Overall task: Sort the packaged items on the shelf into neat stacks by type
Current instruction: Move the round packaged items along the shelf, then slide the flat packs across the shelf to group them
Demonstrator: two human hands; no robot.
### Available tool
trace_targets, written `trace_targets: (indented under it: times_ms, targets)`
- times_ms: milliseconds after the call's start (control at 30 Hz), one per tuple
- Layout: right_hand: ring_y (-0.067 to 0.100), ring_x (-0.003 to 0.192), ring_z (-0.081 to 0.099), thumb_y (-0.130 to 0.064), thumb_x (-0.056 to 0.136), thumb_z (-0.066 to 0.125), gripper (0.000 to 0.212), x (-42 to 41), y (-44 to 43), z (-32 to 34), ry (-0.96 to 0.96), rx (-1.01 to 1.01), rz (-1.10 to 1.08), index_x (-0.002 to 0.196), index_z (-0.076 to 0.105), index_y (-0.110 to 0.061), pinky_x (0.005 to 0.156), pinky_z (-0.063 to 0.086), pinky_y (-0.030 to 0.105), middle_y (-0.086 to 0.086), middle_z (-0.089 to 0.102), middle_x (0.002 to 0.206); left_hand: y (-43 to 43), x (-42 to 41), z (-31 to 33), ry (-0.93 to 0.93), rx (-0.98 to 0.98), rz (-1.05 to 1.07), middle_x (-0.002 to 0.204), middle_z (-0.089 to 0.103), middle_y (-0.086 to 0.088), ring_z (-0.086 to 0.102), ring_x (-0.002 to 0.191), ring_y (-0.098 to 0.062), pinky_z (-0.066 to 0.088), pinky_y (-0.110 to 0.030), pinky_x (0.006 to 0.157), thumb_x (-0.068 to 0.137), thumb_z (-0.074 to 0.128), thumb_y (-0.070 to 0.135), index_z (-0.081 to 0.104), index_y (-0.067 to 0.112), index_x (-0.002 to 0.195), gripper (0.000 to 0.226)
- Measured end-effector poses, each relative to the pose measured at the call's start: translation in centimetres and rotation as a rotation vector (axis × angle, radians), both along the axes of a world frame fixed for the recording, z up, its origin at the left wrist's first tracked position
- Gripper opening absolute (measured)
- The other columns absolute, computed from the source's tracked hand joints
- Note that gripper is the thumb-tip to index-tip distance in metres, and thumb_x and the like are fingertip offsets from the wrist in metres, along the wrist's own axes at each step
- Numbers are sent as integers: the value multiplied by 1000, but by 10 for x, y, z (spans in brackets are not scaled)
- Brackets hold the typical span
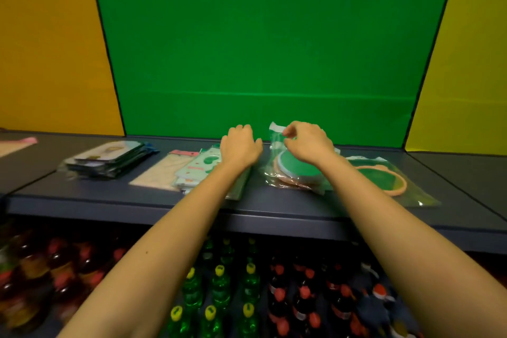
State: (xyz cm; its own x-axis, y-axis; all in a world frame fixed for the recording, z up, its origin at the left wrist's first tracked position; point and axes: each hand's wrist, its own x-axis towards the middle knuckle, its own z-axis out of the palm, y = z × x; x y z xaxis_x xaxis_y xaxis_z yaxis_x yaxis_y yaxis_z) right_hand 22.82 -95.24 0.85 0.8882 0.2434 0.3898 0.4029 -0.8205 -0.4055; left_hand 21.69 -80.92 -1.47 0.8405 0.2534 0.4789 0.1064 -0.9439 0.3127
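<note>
Round green packet (295,166) in clear wrap, on the right-centre of the shelf (258,204), pinched at its top flap by the right hand (307,143); tilted up at the far end, long axis running front to back. Left hand (240,145) flat on the pale green packets (201,170), grip loose. Probably past halfway: dark stack (109,159) looks done; beige packet (160,173) and another round packet (384,175) lie loose.
</note>
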Motion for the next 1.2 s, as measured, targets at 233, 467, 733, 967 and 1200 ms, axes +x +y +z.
trace_targets:
  times_ms: [233, 467, 733, 967, 1200]
  targets:
    - [28, 117, 57, -23, 86, 52, 33, -8, 95, -4, 32, -44, 218, 118, 60, -22, 98, 47, 36, 6, 62, 126, 102, -45, -2, -72, 187, 207, 117, 64, -15, 55, 111, -34, 41, -39, 88, 92, 43, 26, 61, 6, 111, 32]
    - [26, 118, 55, -29, 87, 55, 37, -29, 196, -6, 36, -101, 416, 124, 57, -23, 97, 47, 35, 3, 61, 128, 201, -94, -7, -47, 155, 387, 116, 63, -17, 53, 112, -34, 40, -41, 90, 95, 42, 26, 59, 4, 111, 32]
    - [26, 117, 55, -26, 89, 53, 35, -52, 320, -2, 33, -104, 558, 124, 55, -24, 94, 48, 37, 3, 59, 130, 315, -138, -5, -45, 170, 514, 113, 64, -18, 56, 106, -35, 43, -39, 81, 94, 42, 24, 60, 3, 105, 30]
    - [26, 116, 56, -29, 90, 54, 33, -78, 432, -3, 44, -58, 621, 122, 57, -24, 93, 49, 38, 4, 60, 128, 419, -177, -13, -43, 156, 594, 111, 66, -18, 59, 102, -36, 47, -39, 79, 92, 44, 25, 61, 4, 104, 29]
    - [29, 115, 57, -27, 89, 53, 33, -107, 520, -18, 104, -110, 608, 120, 60, -17, 89, 48, 37, 7, 61, 125, 498, -216, -28, 20, 95, 633, 112, 66, -17, 60, 102, -36, 50, -42, 86, 93, 43, 27, 61, 7, 107, 31]
